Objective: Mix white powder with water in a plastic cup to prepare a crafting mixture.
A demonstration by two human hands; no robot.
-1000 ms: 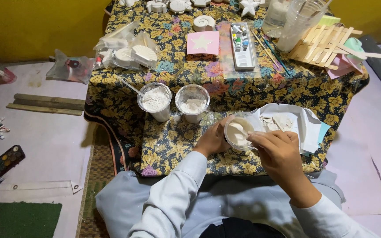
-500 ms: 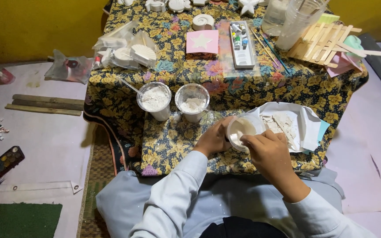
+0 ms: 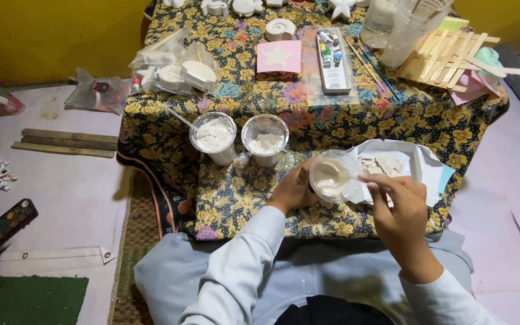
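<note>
Floral-clothed table (image 3: pixel 236 198) under powder cups (image 3: pixel 213 139)

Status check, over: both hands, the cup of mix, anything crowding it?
Left hand grips the clear cup of creamy mix. Right hand holds a thin stirrer in it. Two powder cups stand apart at left; white paper beside.

Two powder cups (image 3: pixel 213 138) (image 3: pixel 265 139) side by side on the table (image 3: pixel 242 192), left of the held cup (image 3: pixel 332 177). Paper sheet (image 3: pixel 419 168) right of it. Paint tray (image 3: pixel 334 60) far centre, stick rack (image 3: pixel 446 57) far right.
</note>
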